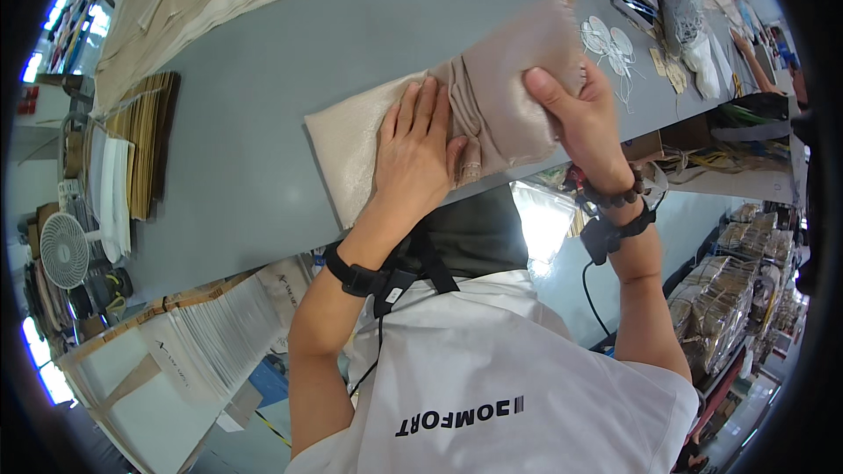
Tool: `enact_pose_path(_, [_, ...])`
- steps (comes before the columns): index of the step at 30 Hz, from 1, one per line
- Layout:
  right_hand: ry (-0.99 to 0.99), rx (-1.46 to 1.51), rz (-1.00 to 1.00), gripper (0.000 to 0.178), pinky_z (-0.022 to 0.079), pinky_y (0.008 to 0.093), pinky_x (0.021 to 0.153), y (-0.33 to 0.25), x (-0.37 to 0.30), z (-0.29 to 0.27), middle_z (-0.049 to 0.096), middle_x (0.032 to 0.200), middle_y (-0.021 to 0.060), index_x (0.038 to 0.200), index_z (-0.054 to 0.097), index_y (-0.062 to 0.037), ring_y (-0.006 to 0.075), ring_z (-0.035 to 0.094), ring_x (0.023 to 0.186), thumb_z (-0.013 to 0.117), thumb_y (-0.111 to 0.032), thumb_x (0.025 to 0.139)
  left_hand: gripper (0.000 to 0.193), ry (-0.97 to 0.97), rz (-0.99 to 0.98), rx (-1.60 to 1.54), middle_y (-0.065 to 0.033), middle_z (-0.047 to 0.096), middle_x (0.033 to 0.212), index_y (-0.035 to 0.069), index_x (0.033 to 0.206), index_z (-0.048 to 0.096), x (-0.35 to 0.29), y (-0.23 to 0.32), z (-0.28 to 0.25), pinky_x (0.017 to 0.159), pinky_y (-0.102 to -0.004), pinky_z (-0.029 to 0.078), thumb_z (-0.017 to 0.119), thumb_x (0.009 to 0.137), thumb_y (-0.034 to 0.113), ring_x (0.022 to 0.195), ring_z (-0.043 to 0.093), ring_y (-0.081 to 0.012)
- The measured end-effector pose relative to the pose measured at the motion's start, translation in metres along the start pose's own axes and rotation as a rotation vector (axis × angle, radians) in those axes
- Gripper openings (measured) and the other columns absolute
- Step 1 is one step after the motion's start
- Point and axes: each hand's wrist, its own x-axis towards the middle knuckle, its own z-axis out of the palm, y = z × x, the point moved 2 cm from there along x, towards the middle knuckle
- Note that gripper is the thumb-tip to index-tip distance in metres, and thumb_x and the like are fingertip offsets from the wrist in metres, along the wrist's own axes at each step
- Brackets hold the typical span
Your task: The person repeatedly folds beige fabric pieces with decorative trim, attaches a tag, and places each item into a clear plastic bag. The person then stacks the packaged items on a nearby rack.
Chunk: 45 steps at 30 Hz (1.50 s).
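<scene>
A shiny beige cloth point(344, 134), with a fringed-looking end and loose folds across its middle, lies partly on the grey table near its front edge. My left hand point(414, 145) rests flat on it, fingers stretched out and holding nothing. Thumb on top, my right hand point(575, 110) grips the cloth's right part, which is lifted and somewhat blurred. The fingers of that hand are partly hidden behind the fabric.
Long layers of beige fabric point(180, 2) lie along the table's far edge. Brown cardboard sheets point(154, 145) stand at the left, near a white fan point(66, 250). White stringed tags point(608, 42) lie at the far right. Below left is a box of clear plastic sleeves point(211, 333).
</scene>
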Motion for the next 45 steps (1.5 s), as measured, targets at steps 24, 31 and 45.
enact_pose_path(24, [-0.519, -0.667, 0.063, 0.048, 0.056, 0.0355, 0.076, 0.064, 0.078, 0.053, 0.076, 0.101, 0.0109, 0.129, 0.072, -0.0076, 0.0285, 0.07, 0.086, 0.085, -0.029, 0.088, 0.038, 0.025, -0.702, -0.703, -0.0163, 0.074, 0.098, -0.002, 0.126, 0.064, -0.083, -0.081, -0.07, 0.076, -0.0361, 0.054, 0.063, 0.088, 0.005, 0.079, 0.068, -0.021])
enact_pose_path(31, [-0.39, -1.012, -0.259, 0.046, 0.054, 0.0421, 0.085, 0.062, 0.064, 0.051, 0.07, 0.125, 0.0123, 0.128, 0.071, -0.0098, 0.031, 0.067, 0.101, 0.083, -0.029, 0.088, 0.047, 0.094, -0.617, -0.231, -0.0175, 0.064, 0.114, 0.002, 0.131, 0.063, -0.082, -0.068, -0.087, 0.082, -0.0373, 0.054, 0.073, 0.086, 0.007, 0.09, 0.065, -0.027])
enact_pose_path(45, [-0.524, -1.106, -0.579, 0.05, 0.029, 0.0519, 0.125, 0.086, 0.013, 0.081, 0.046, 0.158, 0.0234, 0.147, 0.054, -0.0047, 0.0409, 0.041, 0.148, 0.057, -0.034, 0.107, 0.058, -0.105, 0.002, 0.086, -0.0133, 0.048, 0.158, 0.008, 0.146, 0.057, -0.066, -0.089, -0.099, 0.115, -0.0502, 0.035, 0.069, 0.09, 0.018, 0.139, 0.05, -0.0325])
